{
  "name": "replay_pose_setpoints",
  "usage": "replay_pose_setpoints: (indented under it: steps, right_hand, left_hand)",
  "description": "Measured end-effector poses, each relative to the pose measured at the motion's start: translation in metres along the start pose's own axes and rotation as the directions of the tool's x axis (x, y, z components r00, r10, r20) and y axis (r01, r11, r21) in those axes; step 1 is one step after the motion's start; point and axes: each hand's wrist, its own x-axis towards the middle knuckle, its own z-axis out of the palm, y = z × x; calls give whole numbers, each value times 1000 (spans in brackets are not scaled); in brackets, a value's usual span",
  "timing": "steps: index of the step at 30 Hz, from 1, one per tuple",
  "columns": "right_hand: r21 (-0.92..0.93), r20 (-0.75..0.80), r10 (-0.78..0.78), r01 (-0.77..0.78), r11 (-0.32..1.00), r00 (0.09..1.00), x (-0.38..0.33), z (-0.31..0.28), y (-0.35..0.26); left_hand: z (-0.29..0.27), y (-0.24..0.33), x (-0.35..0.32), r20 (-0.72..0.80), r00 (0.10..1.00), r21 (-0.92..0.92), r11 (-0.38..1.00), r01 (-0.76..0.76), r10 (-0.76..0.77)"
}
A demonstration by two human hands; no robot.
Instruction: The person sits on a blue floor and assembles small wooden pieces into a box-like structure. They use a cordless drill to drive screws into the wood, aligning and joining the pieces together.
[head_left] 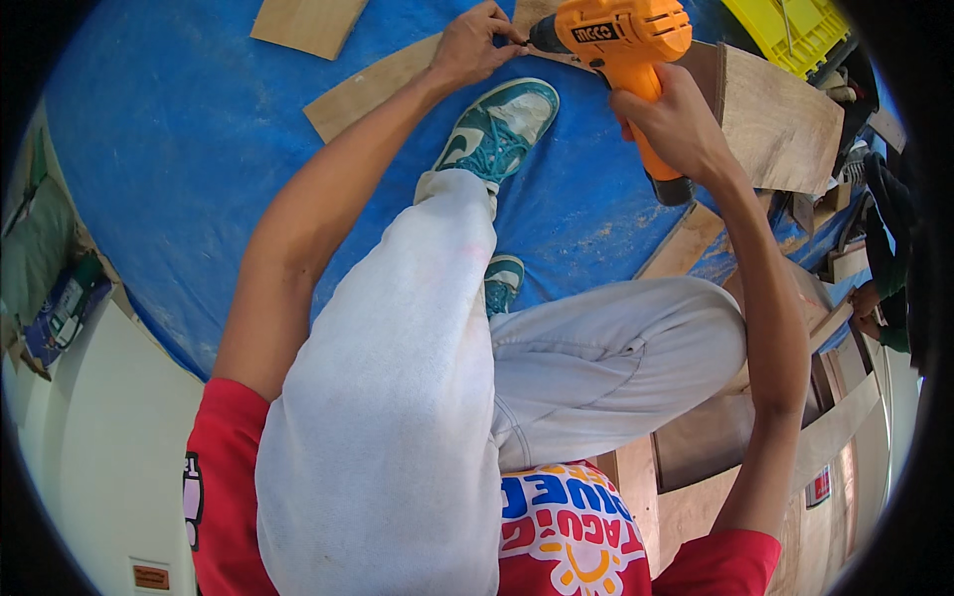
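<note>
An orange cordless drill [636, 45] is gripped round its handle by my right hand [678, 121], with its black chuck pointing left. At the chuck's tip, the thumb and fingers of my left hand [477, 48] are pinched together. Whatever sits between those fingertips is too small to make out. Under both the fingertips and the chuck runs a long plywood strip [383, 87], partly covered by my left hand. My shoe [500, 129] rests on the blue tarp [169, 149] just below the strip.
Another plywood piece [308, 22] lies at the far left. On the right stands a wooden box-like piece [780, 124], with a yellow crate [793, 35] behind it. Loose boards [686, 243] lie beside my bent knee. Another person's hand [865, 303] shows at the right edge.
</note>
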Motion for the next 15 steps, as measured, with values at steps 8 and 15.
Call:
replay_pose_setpoints:
  steps: [8, 15]
  right_hand:
    - [-2, -26, -47, 47, 999, 999, 2, 2, 0]
    - [-131, -18, -37, 34, 991, 999, 7, -1, -14]
  left_hand:
    - [2, -10, 3, -4, 997, 66, 995, -77, 78]
    - [2, -4, 1, 0, 1000, 20, 1000, -14, 14]
